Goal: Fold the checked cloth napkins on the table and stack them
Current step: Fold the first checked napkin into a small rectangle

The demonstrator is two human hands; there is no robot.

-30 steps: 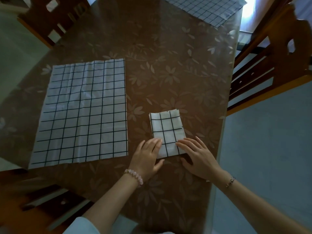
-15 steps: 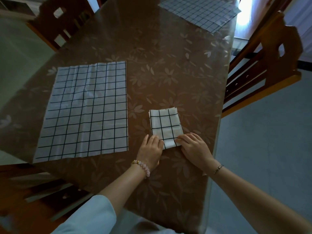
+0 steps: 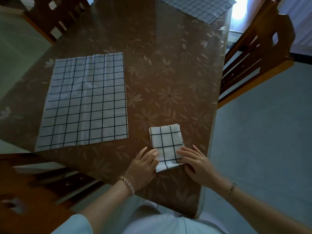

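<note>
Left hand (image 3: pixel 145 164) and right hand (image 3: pixel 196 163) lie flat with fingers straight, pressing the near corners of the folded napkin (image 3: pixel 166 142). This napkin sits near the right edge of the table (image 3: pixel 168 73), with bare tabletop beyond it. An unfolded napkin (image 3: pixel 84 102) lies apart to the left. A third napkin (image 3: pixel 199 7) lies at the far right corner. A wooden chair (image 3: pixel 258 53) stands at the right edge.

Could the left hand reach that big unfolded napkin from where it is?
Probably yes: the left hand rests on the folded napkin, and only bare table lies between it and the unfolded napkin.
</note>
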